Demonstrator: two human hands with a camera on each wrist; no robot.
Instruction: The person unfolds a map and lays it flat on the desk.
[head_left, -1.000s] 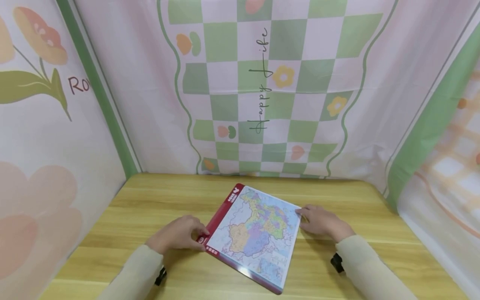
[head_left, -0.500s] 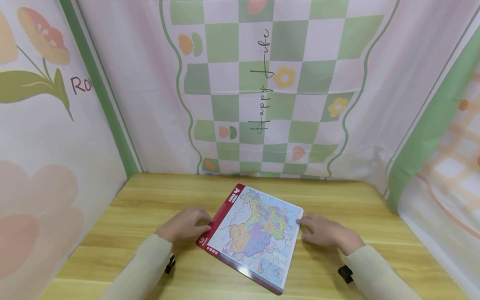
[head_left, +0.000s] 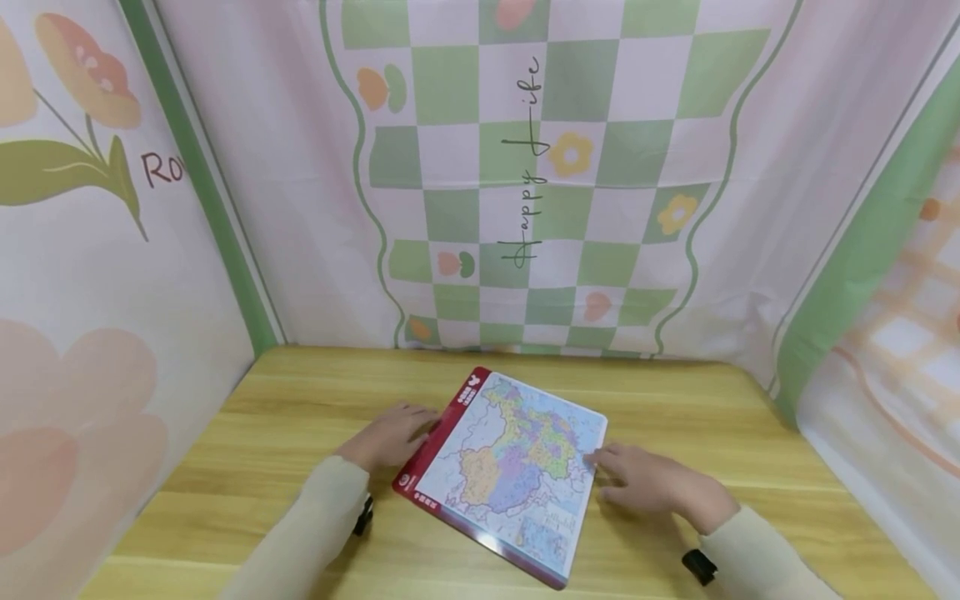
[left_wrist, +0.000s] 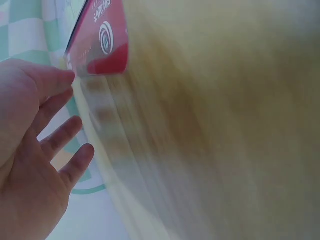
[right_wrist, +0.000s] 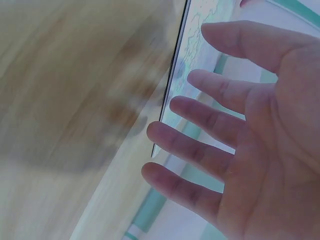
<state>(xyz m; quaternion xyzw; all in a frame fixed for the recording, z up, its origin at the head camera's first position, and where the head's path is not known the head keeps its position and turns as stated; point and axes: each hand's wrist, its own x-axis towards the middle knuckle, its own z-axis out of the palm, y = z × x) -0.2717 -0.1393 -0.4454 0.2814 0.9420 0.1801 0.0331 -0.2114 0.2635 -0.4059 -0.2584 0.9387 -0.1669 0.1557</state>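
Observation:
A thin map board (head_left: 510, 467) with a red border strip and a many-coloured printed map lies turned at an angle on the wooden table (head_left: 300, 392). At its red left edge is my left hand (head_left: 393, 435), fingertips right at the border; in the left wrist view the fingers of this hand (left_wrist: 45, 120) are spread and relaxed beside the red corner (left_wrist: 107, 42). My right hand (head_left: 645, 479) is by the board's right edge, its fingertips overlapping that edge. The right wrist view shows this hand (right_wrist: 235, 125) with fingers apart and loosely extended, gripping nothing.
Behind the table hangs a green-and-white checked curtain (head_left: 510, 208) with flowers and lettering. Printed cloth walls (head_left: 90, 267) stand at the left and right sides. A black wrist strap (head_left: 699, 567) shows below the right sleeve.
My left hand has let go of the board's lower left corner and slid up along the red edge. My right hand has moved down along the right edge. The board has barely moved.

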